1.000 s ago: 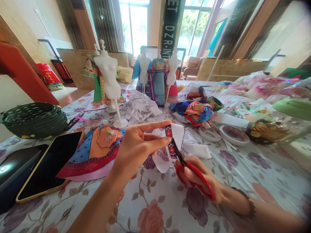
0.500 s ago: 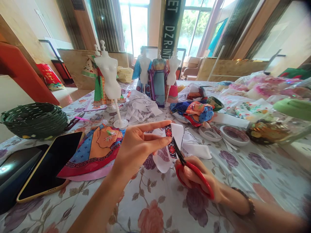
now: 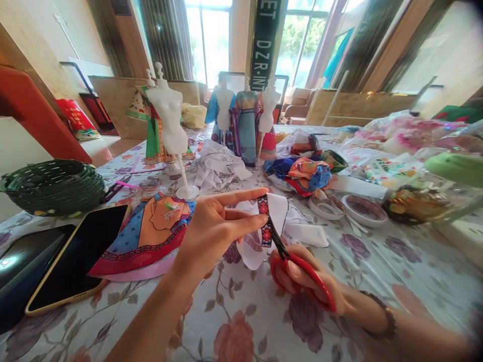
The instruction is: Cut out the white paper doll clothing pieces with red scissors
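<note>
Between thumb and forefinger, my left hand [image 3: 222,221] pinches a piece of white fabric [image 3: 278,208] edged with a black, red and white patterned band [image 3: 266,235]. My right hand [image 3: 309,276] is closed round the red handles of a pair of scissors [image 3: 317,281]. The dark blades lie along the band's right edge, just below my left thumb, with their tips against the fabric. A printed orange, blue and red fabric piece [image 3: 162,226] lies flat left of my left hand. White scraps [image 3: 305,229] lie behind the scissors.
Left are two phones [image 3: 79,256] and a dark green woven basket [image 3: 53,186]. A bare white mannequin [image 3: 166,115] and dressed ones [image 3: 247,123] stand behind. White offcuts [image 3: 221,163], crumpled printed cloth [image 3: 302,173] and tape rolls [image 3: 364,210] lie beyond my hands and to the right.
The scissor blades have come closer together along the band, and the handles have shifted slightly. The held fabric has moved slightly to the right; my left hand keeps its pinch.
</note>
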Action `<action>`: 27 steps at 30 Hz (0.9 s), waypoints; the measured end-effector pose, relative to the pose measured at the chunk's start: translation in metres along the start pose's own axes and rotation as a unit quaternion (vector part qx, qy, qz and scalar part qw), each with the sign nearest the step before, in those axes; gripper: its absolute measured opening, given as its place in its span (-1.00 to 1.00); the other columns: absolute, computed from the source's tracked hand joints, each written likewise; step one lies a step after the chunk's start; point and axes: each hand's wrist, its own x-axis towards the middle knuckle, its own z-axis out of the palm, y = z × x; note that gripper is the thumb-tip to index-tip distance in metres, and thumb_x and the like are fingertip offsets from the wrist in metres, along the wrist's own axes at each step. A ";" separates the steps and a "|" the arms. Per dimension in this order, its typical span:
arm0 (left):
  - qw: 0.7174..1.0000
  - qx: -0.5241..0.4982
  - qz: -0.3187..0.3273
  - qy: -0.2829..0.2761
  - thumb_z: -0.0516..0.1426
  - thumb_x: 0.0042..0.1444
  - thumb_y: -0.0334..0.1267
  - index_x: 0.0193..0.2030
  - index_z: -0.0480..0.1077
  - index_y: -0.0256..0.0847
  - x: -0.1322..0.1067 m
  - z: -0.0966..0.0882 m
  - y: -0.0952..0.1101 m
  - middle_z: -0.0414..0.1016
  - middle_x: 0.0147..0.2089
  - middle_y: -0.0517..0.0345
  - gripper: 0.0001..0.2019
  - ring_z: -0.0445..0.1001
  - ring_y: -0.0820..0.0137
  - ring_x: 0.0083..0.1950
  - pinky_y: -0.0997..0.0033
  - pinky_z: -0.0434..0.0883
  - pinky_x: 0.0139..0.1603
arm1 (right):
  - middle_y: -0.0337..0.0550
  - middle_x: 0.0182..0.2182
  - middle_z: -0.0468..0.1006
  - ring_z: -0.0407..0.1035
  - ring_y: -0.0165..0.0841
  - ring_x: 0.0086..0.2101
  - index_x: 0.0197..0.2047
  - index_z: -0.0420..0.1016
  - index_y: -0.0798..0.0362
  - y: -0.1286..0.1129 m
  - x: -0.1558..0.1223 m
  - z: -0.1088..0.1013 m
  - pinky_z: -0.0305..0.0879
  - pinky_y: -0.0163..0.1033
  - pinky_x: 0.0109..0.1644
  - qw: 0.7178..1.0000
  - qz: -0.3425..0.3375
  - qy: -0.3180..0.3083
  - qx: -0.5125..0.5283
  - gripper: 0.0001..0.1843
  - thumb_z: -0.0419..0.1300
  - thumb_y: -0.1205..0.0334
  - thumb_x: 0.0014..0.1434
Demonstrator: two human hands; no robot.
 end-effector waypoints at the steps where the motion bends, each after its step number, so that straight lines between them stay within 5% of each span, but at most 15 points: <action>1: 1.000 -0.001 -0.004 -0.003 0.39 -0.15 -0.19 -0.08 0.60 -0.01 0.000 0.000 0.000 0.48 -0.60 0.26 -0.60 0.16 0.56 -0.60 0.52 0.08 -0.64 | -0.28 -0.69 0.12 -0.01 -0.38 -0.61 -0.65 0.13 -0.03 -0.004 0.000 0.000 -0.03 -0.23 -0.55 1.000 0.004 -0.005 -0.002 -0.35 0.02 -0.47 0.02; 20: 1.000 -0.012 0.003 -0.008 0.38 -0.11 -0.21 -0.12 0.59 0.18 0.001 0.001 -0.001 0.46 -0.60 0.32 -0.65 0.11 0.59 -0.58 0.55 0.10 -0.59 | -0.33 -0.68 0.06 -0.06 -0.42 -0.61 -0.65 0.04 -0.06 -0.031 -0.005 0.006 -0.16 -0.21 -0.49 0.999 0.028 0.024 -0.004 -0.37 -0.05 -0.45 0.03; 27: 1.000 -0.007 -0.005 -0.025 0.37 -0.11 -0.21 -0.09 0.58 0.17 0.000 0.000 -0.004 0.42 -0.63 0.34 -0.62 0.09 0.59 -0.59 0.56 0.09 -0.61 | -0.37 -0.66 0.04 -0.06 -0.43 -0.61 -0.64 0.05 -0.06 -0.030 -0.004 0.006 0.02 -0.21 -0.46 0.997 0.048 0.027 0.048 -0.37 0.04 -0.46 -0.06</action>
